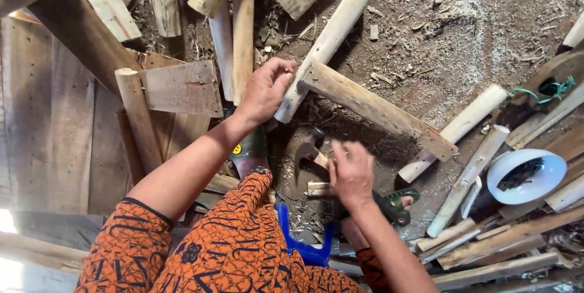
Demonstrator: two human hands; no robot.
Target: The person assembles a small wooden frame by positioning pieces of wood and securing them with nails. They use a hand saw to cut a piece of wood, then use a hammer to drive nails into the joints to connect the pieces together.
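Note:
My left hand (pixel 265 89) grips the near end of a squared wooden beam (pixel 377 109) that runs diagonally to the right over the ground; the fingers pinch at its end where it meets a pale round pole (pixel 326 43). My right hand (pixel 351 172) is shut around the wooden handle of a claw hammer (pixel 309 153), whose dark head points up-left just below the beam. Orange patterned clothing covers my knees at the bottom.
Rough planks (pixel 182 88) and round poles (pixel 139 116) lie piled at left and top. More poles and slats (pixel 468 174) lie at right. A white bowl (pixel 527 176) holding dark nails sits at right. A blue stool (pixel 304 244) is under me. Sawdust covers the dirt.

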